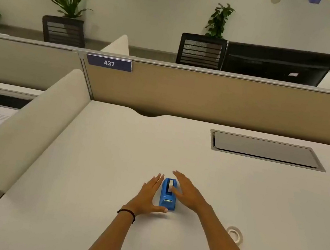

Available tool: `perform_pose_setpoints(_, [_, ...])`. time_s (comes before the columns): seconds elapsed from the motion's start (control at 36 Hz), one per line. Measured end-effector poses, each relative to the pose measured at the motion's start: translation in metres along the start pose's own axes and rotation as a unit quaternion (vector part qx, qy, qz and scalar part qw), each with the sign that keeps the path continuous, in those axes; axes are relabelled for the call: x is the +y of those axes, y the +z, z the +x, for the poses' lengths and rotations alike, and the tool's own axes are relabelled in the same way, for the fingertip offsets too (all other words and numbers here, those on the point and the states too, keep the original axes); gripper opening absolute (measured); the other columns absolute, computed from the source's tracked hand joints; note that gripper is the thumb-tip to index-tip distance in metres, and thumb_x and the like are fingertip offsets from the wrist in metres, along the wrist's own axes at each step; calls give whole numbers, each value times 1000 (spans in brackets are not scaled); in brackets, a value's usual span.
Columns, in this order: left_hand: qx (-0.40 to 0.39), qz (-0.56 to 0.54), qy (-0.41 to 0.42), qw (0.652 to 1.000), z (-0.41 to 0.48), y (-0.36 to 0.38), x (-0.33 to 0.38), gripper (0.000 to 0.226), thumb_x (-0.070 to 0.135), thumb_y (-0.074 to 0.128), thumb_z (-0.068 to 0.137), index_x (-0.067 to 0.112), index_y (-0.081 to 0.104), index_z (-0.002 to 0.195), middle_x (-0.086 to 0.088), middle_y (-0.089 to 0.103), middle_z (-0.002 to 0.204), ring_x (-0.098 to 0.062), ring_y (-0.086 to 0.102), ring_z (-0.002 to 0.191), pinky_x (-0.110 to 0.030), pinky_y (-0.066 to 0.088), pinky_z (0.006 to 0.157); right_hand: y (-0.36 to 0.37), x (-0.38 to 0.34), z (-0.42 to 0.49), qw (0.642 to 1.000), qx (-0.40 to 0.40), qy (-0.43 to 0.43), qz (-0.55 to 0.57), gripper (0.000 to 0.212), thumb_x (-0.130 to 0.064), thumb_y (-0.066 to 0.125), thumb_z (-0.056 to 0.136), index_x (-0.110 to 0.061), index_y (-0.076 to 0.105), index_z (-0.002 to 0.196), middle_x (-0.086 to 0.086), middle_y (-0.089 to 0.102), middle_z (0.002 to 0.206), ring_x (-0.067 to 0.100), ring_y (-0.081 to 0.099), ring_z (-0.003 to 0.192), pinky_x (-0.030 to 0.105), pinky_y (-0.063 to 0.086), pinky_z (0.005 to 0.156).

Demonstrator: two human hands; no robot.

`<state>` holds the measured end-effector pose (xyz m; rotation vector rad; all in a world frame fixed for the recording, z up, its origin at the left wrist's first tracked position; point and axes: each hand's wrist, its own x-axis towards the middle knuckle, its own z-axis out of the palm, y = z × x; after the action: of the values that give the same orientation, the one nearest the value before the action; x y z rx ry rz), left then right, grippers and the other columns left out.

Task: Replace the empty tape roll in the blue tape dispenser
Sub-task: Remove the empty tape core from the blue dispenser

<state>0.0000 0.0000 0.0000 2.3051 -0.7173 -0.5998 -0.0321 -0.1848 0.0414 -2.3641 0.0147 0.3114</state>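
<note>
Two patterned dark sleeves are cut off by the bottom edge, and both forearms reach forward over the white desk point(112, 149). Just to the right of the right forearm, nearer than the hands, a roll of tape point(234, 233) lies flat on the desk; it is pale and blurred, so how much tape it carries is hard to tell. A black band point(126, 214) circles the left wrist.

The left hand point(148, 195) is spread flat, fingers together and extended, its thumb stretched rightward to the near end of the blue tape dispenser point(168, 194). The right hand point(187, 191) is likewise spread and gripping nothing, its thumb lying over the dispenser's top near the white core in the slot. Whether the palms press the sides cannot be made out.

The dispenser stands upright on the desk between the two hands, its long axis running away from the person, low sloped end nearest, roll housing at the far end. Its right side is hidden by the right hand.

Beyond the hands and to the right sits a grey cable hatch point(264, 149). Further still, a tan partition point(217, 100) bears a blue plate point(109, 63) reading 437.
</note>
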Motion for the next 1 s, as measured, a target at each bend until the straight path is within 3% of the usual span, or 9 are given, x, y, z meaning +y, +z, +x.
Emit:
perform_pose_setpoints(0.17, [23, -52, -3, 998, 3, 0, 3, 110, 54, 69, 69, 27, -8, 143, 6, -7, 156, -15, -8, 143, -37, -2, 115, -1, -10, -2, 998, -52, 11, -19, 61, -35, 50, 90, -24, 18, 141, 2, 27, 151, 22, 32, 135, 38, 31, 110])
perform_pose_setpoints(0.5, [23, -29, 8, 999, 14, 7, 1, 108, 55, 69, 69, 28, -5, 143, 5, -1, 156, -20, -4, 144, -51, -5, 115, 7, -9, 3, 998, -21, 3, -63, 55, -26, 51, 91, -16, 25, 138, 7, 35, 146, 24, 40, 129, 36, 36, 106])
perform_pose_setpoints(1.0, [6, -25, -19, 999, 18, 9, -2, 106, 61, 68, 65, 33, 1, 143, 3, 15, 155, -24, 2, 144, -53, -8, 113, 5, -14, 16, 990, -12, 5, -140, 35, -24, 56, 88, -8, 45, 118, 15, 56, 121, 27, 53, 107, 35, 45, 91])
